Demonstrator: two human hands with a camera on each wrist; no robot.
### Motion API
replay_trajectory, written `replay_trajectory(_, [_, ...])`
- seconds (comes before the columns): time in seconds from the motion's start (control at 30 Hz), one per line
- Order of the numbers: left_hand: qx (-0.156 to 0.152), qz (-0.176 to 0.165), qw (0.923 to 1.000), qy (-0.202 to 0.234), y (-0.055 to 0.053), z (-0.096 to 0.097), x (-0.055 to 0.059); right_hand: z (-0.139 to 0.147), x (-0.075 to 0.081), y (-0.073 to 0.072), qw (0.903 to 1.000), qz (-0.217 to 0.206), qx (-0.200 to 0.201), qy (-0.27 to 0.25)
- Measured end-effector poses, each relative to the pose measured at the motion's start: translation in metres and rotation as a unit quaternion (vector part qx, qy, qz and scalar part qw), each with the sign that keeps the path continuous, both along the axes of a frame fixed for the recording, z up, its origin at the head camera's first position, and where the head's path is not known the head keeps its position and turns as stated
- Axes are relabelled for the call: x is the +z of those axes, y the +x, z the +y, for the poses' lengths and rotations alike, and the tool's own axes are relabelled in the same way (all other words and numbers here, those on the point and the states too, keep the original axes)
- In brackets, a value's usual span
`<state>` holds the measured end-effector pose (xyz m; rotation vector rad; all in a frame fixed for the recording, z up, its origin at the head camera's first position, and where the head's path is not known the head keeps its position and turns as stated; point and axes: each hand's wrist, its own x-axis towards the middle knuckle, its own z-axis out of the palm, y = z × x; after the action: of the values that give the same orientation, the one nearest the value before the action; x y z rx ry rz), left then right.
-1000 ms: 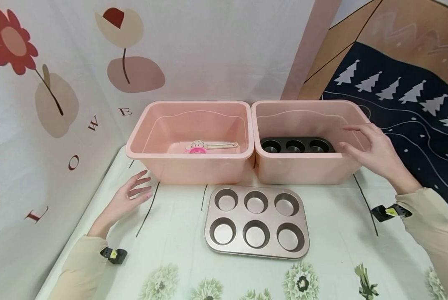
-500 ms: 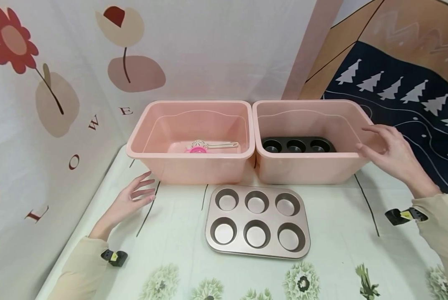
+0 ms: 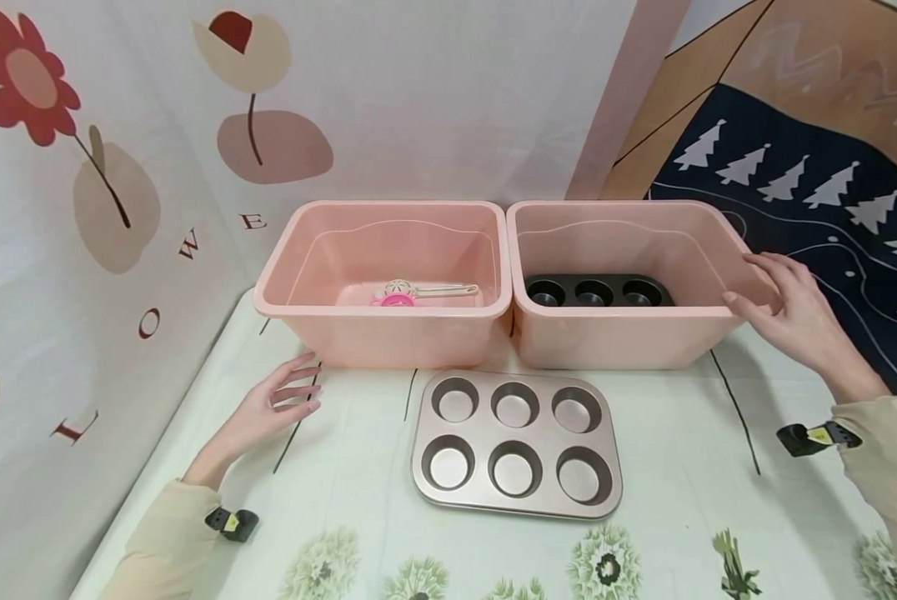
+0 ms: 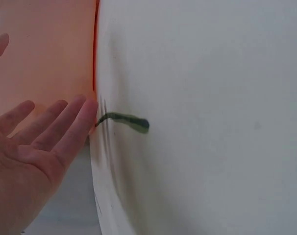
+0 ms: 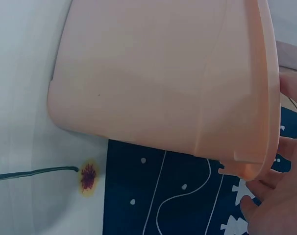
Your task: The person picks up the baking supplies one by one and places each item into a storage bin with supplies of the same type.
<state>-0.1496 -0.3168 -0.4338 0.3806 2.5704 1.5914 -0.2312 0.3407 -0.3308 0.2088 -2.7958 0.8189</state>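
Note:
My left hand hangs with loose, spread fingers by the front left corner of the left pink bin, holding nothing. In the left wrist view its fingers lie in front of the bin's wall. My right hand is at the right pink bin, its fingers loosely bent over the right rim and the thumb near the front corner. Whether it touches the rim is hard to tell. A metallic muffin tin lies in front of both bins. Inside the right bin sits a black muffin tin, partly hidden by the front wall.
In the left bin lie a beige long-handled utensil with a slotted head and a small bright pink item. The bins stand side by side against a patterned cloth backdrop. A pale flowered cloth covers the table.
My right hand has moved right, from above the inside of the right bin to its right rim. My left hand has shifted slightly right and down. Bins and tins stay put.

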Motion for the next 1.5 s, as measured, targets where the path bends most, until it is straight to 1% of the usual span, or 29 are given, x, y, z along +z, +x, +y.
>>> replay_trajectory(0.17, [-0.012,0.001,0.9999,0.007,0.002,0.004,0.002,0.002,-0.001,-0.005,0.9999,-0.006,0.004,-0.013])
replay_trajectory(0.3, [-0.027,0.001,0.9996,0.013,0.002,0.010,0.002,0.005,-0.003,-0.010,0.9989,-0.015,0.013,-0.043])
replay_trajectory(0.4, [-0.041,0.006,0.9988,0.024,0.002,0.016,0.000,0.007,-0.005,-0.013,0.9969,-0.032,0.019,-0.070])
replay_trajectory(0.47, [-0.053,0.005,0.9980,0.034,0.002,0.020,-0.002,0.008,-0.007,-0.014,0.9959,-0.046,0.016,-0.076])
replay_trajectory(0.63, [-0.075,-0.008,0.9961,0.046,0.005,0.033,-0.001,0.010,-0.009,-0.015,0.9948,-0.077,-0.004,-0.067])
replay_trajectory(0.8, [-0.092,-0.013,0.9943,0.051,0.005,0.045,0.002,0.011,-0.007,-0.017,0.9930,-0.098,-0.014,-0.064])
replay_trajectory(0.93, [-0.105,-0.022,0.9932,0.047,0.007,0.055,0.003,0.009,-0.005,-0.018,0.9899,-0.121,-0.019,-0.072])
replay_trajectory(1.03, [-0.122,-0.023,0.9909,0.051,0.007,0.062,0.003,0.009,-0.005,-0.019,0.9875,-0.135,-0.019,-0.080])
replay_trajectory(1.17, [-0.149,-0.026,0.9869,0.057,0.006,0.073,0.000,0.010,-0.005,-0.019,0.9856,-0.145,-0.013,-0.086])
replay_trajectory(1.23, [-0.157,-0.027,0.9857,0.056,0.005,0.077,-0.002,0.010,-0.006,-0.018,0.9853,-0.147,-0.010,-0.087])
replay_trajectory(1.5, [-0.179,-0.046,0.9805,0.067,0.004,0.089,-0.004,0.010,-0.007,-0.019,0.9854,-0.148,-0.010,-0.083])
